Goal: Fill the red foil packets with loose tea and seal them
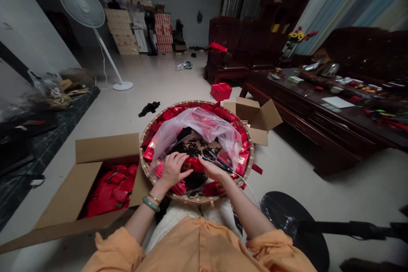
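A round woven bamboo basket [196, 151] rests on my lap, holding many red foil packets [229, 114], dark loose tea leaves [194, 144] and a crumpled clear plastic bag [194, 131]. My left hand [173, 170] presses on a red packet [191, 164] at the basket's near side, gripping it. Beside it, my right hand [214, 169] grips a black corded hand sealer [219, 163], whose tip points toward that packet. A white cord [245, 185] trails from the tool to the lower right.
To the left, an open cardboard box [95, 187] holds red packets. Behind the basket stand another open box [255, 119] and a red carton [221, 91]. A black round object [293, 225] sits at lower right. A long wooden table [306, 112] with clutter lines the right.
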A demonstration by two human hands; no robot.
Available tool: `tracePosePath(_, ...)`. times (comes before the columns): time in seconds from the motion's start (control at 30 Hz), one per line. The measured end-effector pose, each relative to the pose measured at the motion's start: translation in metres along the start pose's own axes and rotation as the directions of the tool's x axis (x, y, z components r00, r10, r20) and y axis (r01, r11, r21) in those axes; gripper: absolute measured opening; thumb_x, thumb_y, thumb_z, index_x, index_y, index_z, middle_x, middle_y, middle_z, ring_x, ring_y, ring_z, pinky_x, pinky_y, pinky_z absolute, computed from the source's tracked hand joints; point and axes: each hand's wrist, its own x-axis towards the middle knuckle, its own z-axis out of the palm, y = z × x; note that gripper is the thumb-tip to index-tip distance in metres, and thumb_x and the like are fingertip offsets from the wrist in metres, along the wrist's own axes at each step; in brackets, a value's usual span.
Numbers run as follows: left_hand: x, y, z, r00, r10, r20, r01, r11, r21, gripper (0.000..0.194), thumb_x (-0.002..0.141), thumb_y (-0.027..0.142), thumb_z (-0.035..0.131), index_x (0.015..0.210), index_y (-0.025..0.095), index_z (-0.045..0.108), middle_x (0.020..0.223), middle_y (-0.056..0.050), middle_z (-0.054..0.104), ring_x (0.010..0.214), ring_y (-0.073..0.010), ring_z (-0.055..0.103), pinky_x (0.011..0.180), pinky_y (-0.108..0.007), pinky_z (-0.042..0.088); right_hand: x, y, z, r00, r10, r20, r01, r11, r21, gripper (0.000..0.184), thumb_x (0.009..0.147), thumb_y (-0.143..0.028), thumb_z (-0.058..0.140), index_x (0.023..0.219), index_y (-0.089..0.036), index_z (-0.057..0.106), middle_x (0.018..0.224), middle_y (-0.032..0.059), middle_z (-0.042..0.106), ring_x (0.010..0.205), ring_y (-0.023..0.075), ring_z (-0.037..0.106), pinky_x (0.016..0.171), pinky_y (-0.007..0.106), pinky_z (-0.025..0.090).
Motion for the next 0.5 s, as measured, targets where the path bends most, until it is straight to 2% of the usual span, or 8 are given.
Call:
tracePosePath(0.1,-0.007,0.006,0.013,0.996,0.056,0.062,-0.06,0.997,0.052,0.061,0.073,0.034,0.066,0.129,0.019,0.045,0.128,-0.013,0.051,0.112,-0.0309,0.044,0.09,-0.044,0.036,0.007,0.003,0.004,0.997,0.019,-0.068,-0.017,0.999,0.037,0.055,0.078,-0.064,0.047,0.099,-0.016,0.065,0.103,0.0079,0.068,0.106,0.0205,0.058,0.105,0.042,0.028)
tracePosePath(0.23,-0.014,0.004,0.032,0.999,0.006,0.047,-0.008,0.999,0.048,0.069,0.068,0.016,0.068,0.131,0.019,0.04,0.127,-0.011,0.052,0.109,-0.0292,0.045,0.091,-0.045,0.039,0.015,0.009,0.013,0.998,0.031,-0.054,-0.029,0.998,0.048,0.059,0.077,-0.065,0.047,0.102,-0.014,0.064,0.103,0.0088,0.067,0.107,0.0206,0.055,0.107,0.043,0.024)
tracePosePath(0.5,-0.019,0.0,0.034,0.999,-0.051,-0.002,0.051,0.999,-0.015,0.058,0.065,0.012,0.069,0.119,0.018,0.05,0.112,-0.01,0.056,0.101,-0.0267,0.049,0.087,-0.042,0.046,0.022,0.012,0.012,0.999,0.043,0.026,-0.045,0.997,0.069,0.06,0.075,-0.066,0.049,0.095,-0.012,0.065,0.098,0.0073,0.067,0.104,0.0192,0.054,0.105,0.039,0.026)
